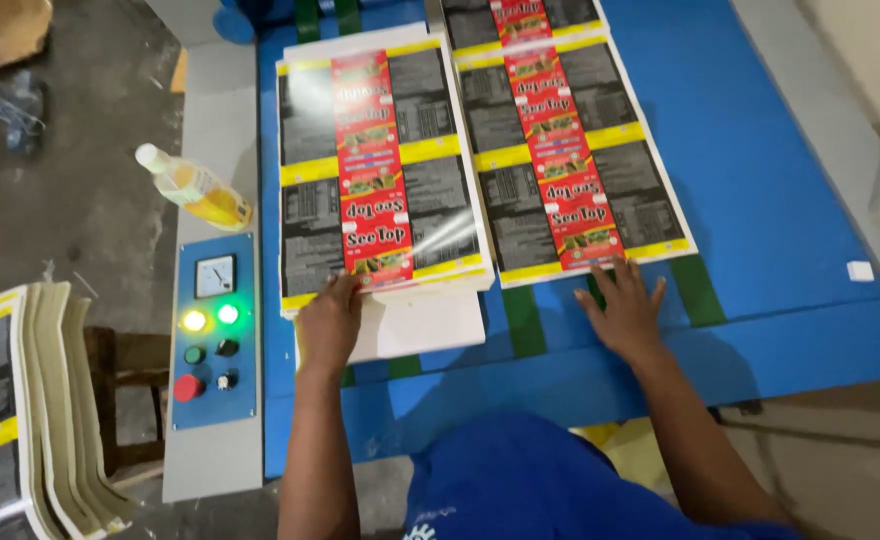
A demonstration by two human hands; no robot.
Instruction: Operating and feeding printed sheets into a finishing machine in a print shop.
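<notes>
On the blue feed table (760,200), seen from the head camera, a stack of printed sheets (380,170) is steadied by the left hand (328,325), laid flat with fingers together on its near edge. The right hand (625,305) is spread flat just below a second printed sheet (570,150), fingertips touching its near edge. Edges are probably best kept square by even, light pressure. A control panel (213,330) lies left of the left hand.
</notes>
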